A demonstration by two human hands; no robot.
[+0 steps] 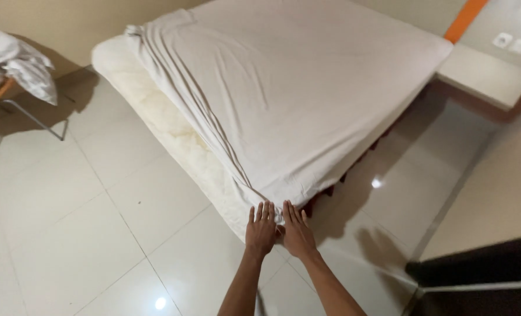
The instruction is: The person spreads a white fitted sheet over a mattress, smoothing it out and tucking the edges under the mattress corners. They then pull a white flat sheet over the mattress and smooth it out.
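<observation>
Both hands at the mattress corner
Left hand (261, 228) and right hand (296, 230) lie flat, fingers spread, grip open, pressing the white sheet (284, 88) at the mattress (173, 134) corner.

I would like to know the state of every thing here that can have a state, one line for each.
left hand: open, fingers flat at the mattress corner
right hand: open, flat beside the left
white sheet: spread, wrinkled, left edge not tucked
mattress: left side bare
chair: piled with white bedding

No packages, labels, signs or screens
</observation>
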